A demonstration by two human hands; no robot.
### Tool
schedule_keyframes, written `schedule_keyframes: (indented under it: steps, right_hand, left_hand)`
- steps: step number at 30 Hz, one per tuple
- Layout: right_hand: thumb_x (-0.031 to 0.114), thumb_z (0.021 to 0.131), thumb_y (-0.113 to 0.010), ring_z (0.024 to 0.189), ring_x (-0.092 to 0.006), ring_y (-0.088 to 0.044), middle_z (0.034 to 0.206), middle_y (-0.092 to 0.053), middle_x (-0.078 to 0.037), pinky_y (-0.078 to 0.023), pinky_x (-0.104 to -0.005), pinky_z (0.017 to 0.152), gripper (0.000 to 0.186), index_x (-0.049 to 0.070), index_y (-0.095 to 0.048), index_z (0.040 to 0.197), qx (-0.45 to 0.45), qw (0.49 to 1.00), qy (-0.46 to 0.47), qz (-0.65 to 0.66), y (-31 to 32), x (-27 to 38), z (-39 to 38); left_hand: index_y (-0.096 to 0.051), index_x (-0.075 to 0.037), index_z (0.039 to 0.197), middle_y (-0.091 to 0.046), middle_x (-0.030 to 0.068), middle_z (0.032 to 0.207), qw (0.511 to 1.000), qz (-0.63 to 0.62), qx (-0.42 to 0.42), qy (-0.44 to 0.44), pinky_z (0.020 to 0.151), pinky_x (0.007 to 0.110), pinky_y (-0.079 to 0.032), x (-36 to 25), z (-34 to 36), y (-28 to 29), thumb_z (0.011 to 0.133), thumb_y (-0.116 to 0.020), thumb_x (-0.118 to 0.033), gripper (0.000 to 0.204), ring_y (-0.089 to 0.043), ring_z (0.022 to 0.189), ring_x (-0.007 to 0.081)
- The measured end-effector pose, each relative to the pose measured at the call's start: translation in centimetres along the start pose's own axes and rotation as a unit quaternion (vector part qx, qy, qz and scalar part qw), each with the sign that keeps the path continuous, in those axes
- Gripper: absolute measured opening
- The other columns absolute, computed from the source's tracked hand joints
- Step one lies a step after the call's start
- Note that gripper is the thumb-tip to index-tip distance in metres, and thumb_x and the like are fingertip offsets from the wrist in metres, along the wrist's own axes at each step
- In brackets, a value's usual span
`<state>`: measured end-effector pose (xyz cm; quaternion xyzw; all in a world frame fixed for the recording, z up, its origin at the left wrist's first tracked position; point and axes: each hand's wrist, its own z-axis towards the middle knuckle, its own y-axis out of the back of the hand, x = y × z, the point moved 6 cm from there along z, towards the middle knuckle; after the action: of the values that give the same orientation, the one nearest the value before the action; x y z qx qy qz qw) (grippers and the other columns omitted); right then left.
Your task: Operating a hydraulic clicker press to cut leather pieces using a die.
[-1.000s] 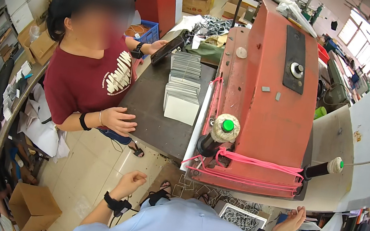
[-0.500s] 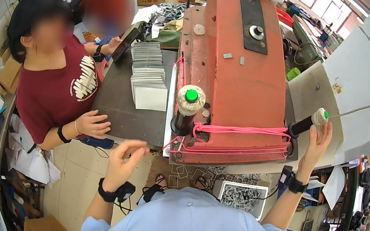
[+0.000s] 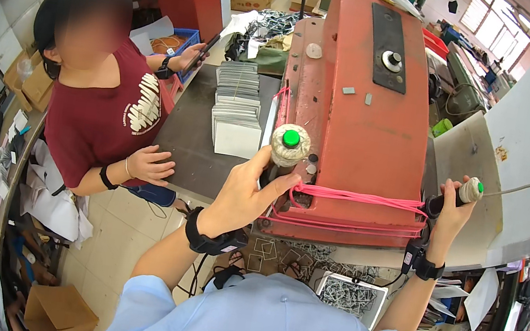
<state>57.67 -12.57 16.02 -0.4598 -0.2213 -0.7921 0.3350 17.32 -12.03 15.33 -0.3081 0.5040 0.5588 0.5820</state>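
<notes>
My left hand (image 3: 248, 192) is wrapped round the left handle (image 3: 287, 152), a dark upright grip with a pale wrapped top and a green button. Its fingers pass behind the handle, below the button. My right hand (image 3: 451, 210) is closed round the right handle (image 3: 471, 191), which is tilted outward and has a similar wrapped top and green button. Both handles stand at the near corners of a large red machine head (image 3: 373, 141). Pink cord (image 3: 360, 198) is strung across its front between them.
Left of the machine, a dark table (image 3: 197, 120) bears rows of stacked grey-white cards (image 3: 237, 102). A co-worker in a maroon shirt (image 3: 105, 102) stands there, holding a phone (image 3: 203, 52). By my feet are a white bin (image 3: 355, 297) of metal frames and scattered scrap frames (image 3: 264, 247).
My left hand has risen from beside the machine and taken hold of the left handle. My right hand has closed round the right handle. The co-worker's phone hand has shifted.
</notes>
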Motion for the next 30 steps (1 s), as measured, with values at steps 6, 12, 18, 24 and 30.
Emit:
schedule_keyframes:
  steps: [6, 12, 18, 24, 30]
  right_hand:
    - [0.002, 0.089, -0.064, 0.080, -0.0115, -0.057, 0.091, -0.055, -0.003, -0.048, -0.0242, 0.076, 0.039, -0.001, -0.046, 0.123, 0.029, 1.000, 0.006, 0.008, 0.1, -0.5, 0.6]
    - [0.003, 0.090, -0.064, 0.078, -0.0113, -0.058, 0.092, -0.056, -0.003, -0.048, -0.0247, 0.075, 0.040, 0.001, -0.045, 0.125, 0.029, 1.000, 0.010, 0.000, 2.3, -3.1, 4.0]
    - [0.017, 0.093, -0.063, 0.106, -0.0188, -0.057, 0.112, -0.059, -0.009, -0.043, -0.0338, 0.098, 0.047, -0.001, -0.044, 0.133, 0.040, 0.988, 0.031, -0.145, 5.9, -5.7, 9.0]
    - [0.043, 0.095, -0.059, 0.128, -0.0267, -0.047, 0.140, -0.045, -0.016, -0.034, -0.0399, 0.109, 0.069, -0.003, -0.037, 0.142, 0.061, 0.987, 0.046, 0.143, 1.2, 1.8, 1.7]
    - [0.011, 0.094, -0.060, 0.101, -0.0145, -0.054, 0.111, -0.057, -0.008, -0.043, -0.0287, 0.094, 0.049, 0.005, -0.040, 0.138, 0.153, 0.976, 0.018, 0.156, -4.6, 4.4, -3.5]
  left_hand:
    - [-0.056, 0.001, 0.111, -0.066, 0.0145, 0.081, 0.992, 0.079, -0.070, -0.062, 0.064, 0.033, -0.049, -0.2, 0.0, -0.3, 0.092, -0.066, -0.026, 0.035, -0.064, 0.067, 0.0230]
    - [-0.054, -0.004, 0.118, -0.066, 0.0203, 0.091, 0.992, 0.092, -0.038, -0.081, 0.069, 0.039, -0.053, -1.6, 0.7, -3.5, 0.090, -0.066, -0.021, 0.035, -0.067, 0.082, 0.0370]
    - [-0.051, -0.001, 0.123, -0.066, 0.0178, 0.090, 0.985, 0.088, 0.001, -0.151, 0.067, 0.038, -0.054, -1.8, 1.9, -9.6, 0.089, -0.069, -0.022, 0.044, -0.068, 0.078, 0.0331]
    - [-0.044, -0.002, 0.133, -0.063, 0.0201, 0.113, 0.985, 0.030, 0.128, -0.110, 0.083, 0.037, -0.052, -1.7, 4.1, -15.1, 0.089, -0.066, -0.017, 0.051, -0.065, 0.098, 0.0311]
    - [-0.056, -0.002, 0.125, -0.059, 0.0179, 0.126, 0.966, 0.059, 0.146, -0.207, 0.091, 0.034, -0.051, 1.8, 0.2, -13.9, 0.089, -0.064, -0.007, 0.037, -0.061, 0.110, 0.0289]
